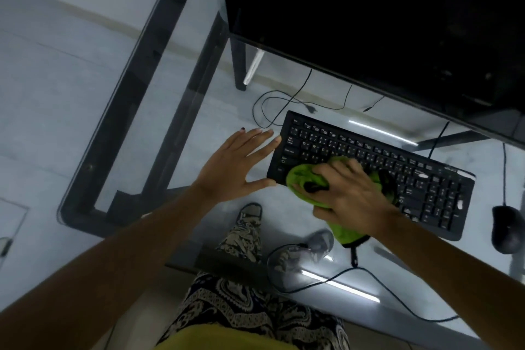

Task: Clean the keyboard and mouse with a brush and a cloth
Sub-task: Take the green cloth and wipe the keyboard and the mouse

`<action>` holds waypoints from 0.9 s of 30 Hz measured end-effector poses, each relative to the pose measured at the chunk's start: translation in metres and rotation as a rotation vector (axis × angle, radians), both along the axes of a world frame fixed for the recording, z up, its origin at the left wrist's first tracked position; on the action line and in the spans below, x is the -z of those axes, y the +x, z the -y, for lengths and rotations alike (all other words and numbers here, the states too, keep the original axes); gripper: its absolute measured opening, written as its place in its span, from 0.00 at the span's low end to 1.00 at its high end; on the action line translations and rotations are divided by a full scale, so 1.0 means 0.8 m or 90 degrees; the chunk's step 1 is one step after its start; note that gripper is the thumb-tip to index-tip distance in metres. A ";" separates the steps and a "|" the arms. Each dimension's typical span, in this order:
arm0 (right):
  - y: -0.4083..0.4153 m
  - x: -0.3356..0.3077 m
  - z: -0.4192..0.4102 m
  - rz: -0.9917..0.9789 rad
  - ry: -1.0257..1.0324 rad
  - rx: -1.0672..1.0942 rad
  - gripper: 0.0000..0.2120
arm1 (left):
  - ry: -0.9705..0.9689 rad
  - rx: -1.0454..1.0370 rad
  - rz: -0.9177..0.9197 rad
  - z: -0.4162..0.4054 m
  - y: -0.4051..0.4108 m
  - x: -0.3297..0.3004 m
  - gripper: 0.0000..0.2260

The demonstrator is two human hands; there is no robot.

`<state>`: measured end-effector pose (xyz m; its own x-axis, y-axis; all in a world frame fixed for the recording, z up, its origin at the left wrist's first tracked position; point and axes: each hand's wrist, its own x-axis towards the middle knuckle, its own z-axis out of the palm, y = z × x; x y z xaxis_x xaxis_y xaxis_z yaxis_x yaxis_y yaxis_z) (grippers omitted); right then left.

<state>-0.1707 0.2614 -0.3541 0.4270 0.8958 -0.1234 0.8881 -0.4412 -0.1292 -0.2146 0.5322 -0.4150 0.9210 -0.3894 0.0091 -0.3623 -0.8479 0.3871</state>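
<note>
A black keyboard (397, 162) lies at an angle on the glass desk (159, 111). My right hand (349, 193) grips a bunched green cloth (304, 176) and presses it on the keyboard's lower left keys; part of the cloth hangs off the front edge. My left hand (238, 165) rests flat on the glass, fingers spread, with fingertips and thumb touching the keyboard's left end. A black mouse (507, 229) sits to the right of the keyboard. No brush is in view.
A large dark monitor (383, 23) stands behind the keyboard. Cables (284, 99) loop on the glass behind and in front of the keyboard. My legs and shoes show through the glass. The desk's dark frame runs along the left.
</note>
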 end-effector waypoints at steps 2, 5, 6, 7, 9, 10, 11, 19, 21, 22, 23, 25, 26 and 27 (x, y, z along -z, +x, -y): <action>-0.002 -0.005 0.006 0.001 -0.021 0.018 0.15 | 0.001 -0.005 -0.002 0.001 0.000 0.000 0.35; -0.008 -0.011 -0.039 -0.014 -0.058 0.038 0.18 | 0.001 0.002 -0.003 0.000 0.001 0.001 0.36; -0.009 -0.013 -0.056 -0.017 -0.059 0.046 0.19 | -0.001 0.002 -0.002 0.000 0.000 0.002 0.36; -0.007 -0.016 -0.069 -0.013 -0.059 0.057 0.20 | -0.005 -0.001 -0.002 0.001 0.000 0.002 0.37; 0.007 -0.023 -0.079 -0.012 -0.062 0.111 0.22 | -0.013 -0.014 -0.008 0.001 -0.001 0.002 0.39; 0.018 -0.025 -0.080 -0.017 -0.064 0.150 0.23 | -0.014 -0.020 -0.008 0.001 -0.001 0.002 0.39; 0.029 -0.028 -0.079 -0.019 -0.058 0.188 0.24 | -0.011 -0.020 -0.007 0.002 -0.002 0.001 0.39; 0.041 -0.032 -0.076 -0.036 -0.124 0.055 0.22 | -0.020 -0.029 0.006 0.001 -0.002 0.002 0.38; 0.056 -0.034 -0.080 -0.037 -0.099 0.141 0.23 | -0.016 -0.030 0.004 0.000 -0.002 0.003 0.38; 0.056 -0.033 -0.082 -0.041 -0.095 0.142 0.23 | -0.016 -0.031 0.004 -0.001 -0.003 0.005 0.38; 0.049 -0.031 -0.080 -0.048 -0.096 0.105 0.22 | -0.019 -0.029 0.007 0.000 -0.003 0.005 0.37; 0.028 -0.029 -0.076 -0.079 -0.102 -0.001 0.21 | -0.021 -0.022 0.010 0.001 -0.001 0.006 0.37; 0.023 -0.029 -0.074 -0.090 -0.093 -0.019 0.20 | -0.019 -0.021 0.008 0.000 -0.002 0.005 0.37; 0.026 -0.029 -0.073 -0.089 -0.071 0.002 0.20 | -0.018 -0.022 0.006 0.000 -0.002 0.004 0.37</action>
